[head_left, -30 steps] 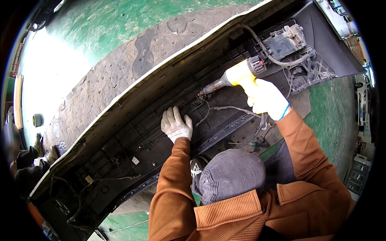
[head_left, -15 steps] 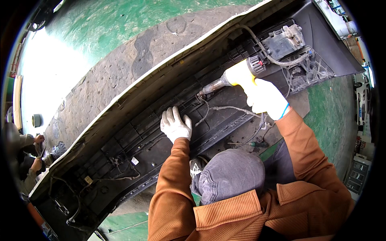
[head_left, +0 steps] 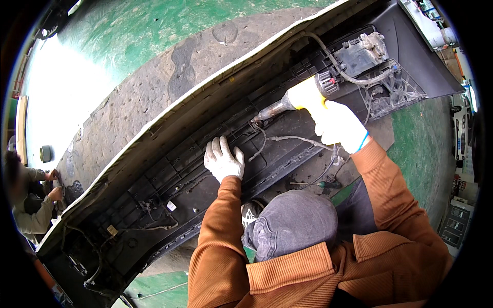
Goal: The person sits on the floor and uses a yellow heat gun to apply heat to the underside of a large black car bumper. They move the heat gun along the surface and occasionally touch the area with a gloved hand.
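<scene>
The right hand [head_left: 336, 126] grips a yellow heat gun [head_left: 300, 97] over the black bumper [head_left: 205, 169]. The left hand [head_left: 223, 160] lies flat and open on the bumper.

The tip of the yellow heat gun [head_left: 300, 100] sits against the dark inner ribs of the car bumper [head_left: 169, 169], and the contact spot is too small to make out; the right hand [head_left: 336, 124] covers the gun's grip. The bumper's lower left end runs out of the picture's dark rim, and the person's knee in grey fabric [head_left: 290, 223] hides the part below the left hand [head_left: 223, 160]. A co-worker [head_left: 31, 200] at the left edge is cut off, and what that person's hands touch cannot be told.
</scene>
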Demonstrator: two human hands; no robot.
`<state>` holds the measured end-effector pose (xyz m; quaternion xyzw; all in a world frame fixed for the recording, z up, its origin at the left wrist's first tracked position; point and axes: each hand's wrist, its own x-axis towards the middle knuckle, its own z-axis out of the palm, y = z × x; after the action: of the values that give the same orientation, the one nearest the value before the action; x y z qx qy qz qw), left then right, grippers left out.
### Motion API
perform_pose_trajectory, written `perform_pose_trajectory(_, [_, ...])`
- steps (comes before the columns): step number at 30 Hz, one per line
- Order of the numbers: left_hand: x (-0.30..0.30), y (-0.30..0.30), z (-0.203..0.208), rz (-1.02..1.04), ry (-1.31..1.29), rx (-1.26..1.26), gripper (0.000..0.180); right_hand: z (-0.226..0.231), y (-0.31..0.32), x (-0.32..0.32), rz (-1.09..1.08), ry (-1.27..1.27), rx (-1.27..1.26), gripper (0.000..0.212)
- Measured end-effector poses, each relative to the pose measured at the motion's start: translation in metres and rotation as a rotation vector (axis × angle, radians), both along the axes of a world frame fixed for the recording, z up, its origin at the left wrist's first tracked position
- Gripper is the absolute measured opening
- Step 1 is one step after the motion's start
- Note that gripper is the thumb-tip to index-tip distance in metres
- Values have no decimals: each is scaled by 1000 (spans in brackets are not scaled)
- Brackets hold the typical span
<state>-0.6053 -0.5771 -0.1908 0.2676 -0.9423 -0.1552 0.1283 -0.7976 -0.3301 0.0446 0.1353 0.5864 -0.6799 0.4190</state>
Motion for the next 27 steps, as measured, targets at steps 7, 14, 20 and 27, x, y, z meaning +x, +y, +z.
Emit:
perform_pose_trajectory(7, [0,-1,1,-3,-3,6,64,2,-2,2,39,62,35,11])
perform_pose_trajectory(14, [0,1,0,9,4,-13,64,-4,3,0,28,23,-19,7])
perform_pose_trajectory(20, [0,0,-2,2,30,-10,63,-2,-1,0,22,6,-25,7])
perform_pose_trajectory(27, [0,0,0,3,24,-7,64,2,-8,2,18,13,19,9])
